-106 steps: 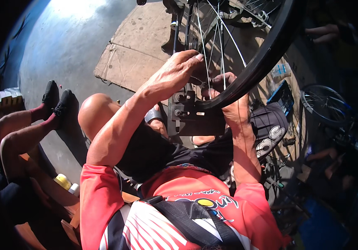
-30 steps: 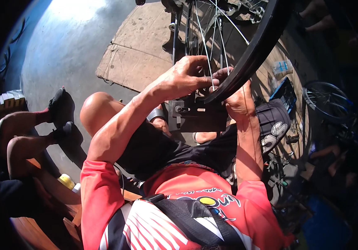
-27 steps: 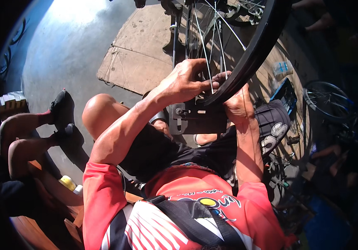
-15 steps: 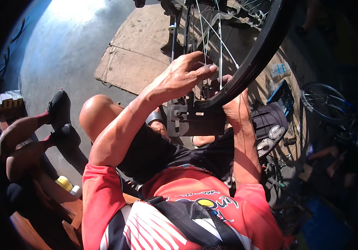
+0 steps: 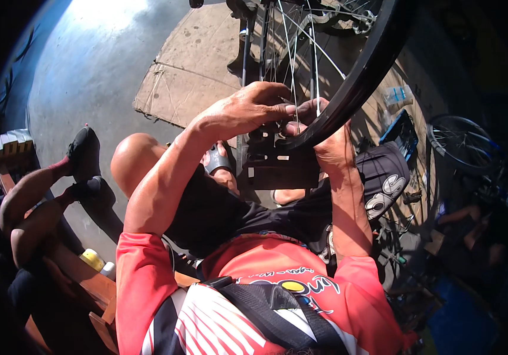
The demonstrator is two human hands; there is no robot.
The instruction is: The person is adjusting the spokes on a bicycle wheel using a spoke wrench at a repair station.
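Observation:
A spoked bicycle wheel with a black rim stands upright in front of me, over a black metal stand. My left hand reaches in from the left side, thumb and fingers closed around a thin spoke close to the lower rim. From the other side my right hand comes round the rim. Its fingertips are closed among the spokes beside my left thumb. What they pinch is too small and too shaded to make out.
Flattened cardboard lies on the grey floor beyond the wheel. At right are a blue tray and another bicycle wheel. Another person's legs extend beside a wooden bench at left.
My left hand has come down slightly, its thumb now against a spoke. My right fingertips show more clearly between the spokes. The spokes and stand have shifted a little.

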